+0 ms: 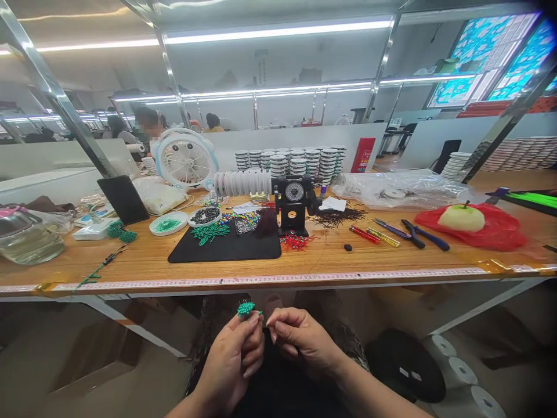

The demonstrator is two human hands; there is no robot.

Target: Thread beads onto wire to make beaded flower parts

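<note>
Just in front of the table edge, my left hand (237, 354) is closed on a small round cluster of green beads (246, 309), pinched between thumb and forefinger. Beside it, my right hand (300, 337) is also closed, thumb against forefinger, close to the left fingertips. Whatever lies in that pinch is too small to make out. On the table above the hands is a black mat (226, 252) with green bead sticks (211, 233) and mixed coloured beads (248, 219). White dishes hold loose green beads (167, 224) and black beads (205, 216).
A black machine (292, 203) stands mid-table beside white spools (243, 183). To the right lie lighters (364, 234), tweezers (391, 227), pliers (424, 233) and a pale fruit (461, 217) on a red bag. A glass jug (32, 244) and a phone (123, 199) are left. A measuring tape (278, 281) runs along the edge.
</note>
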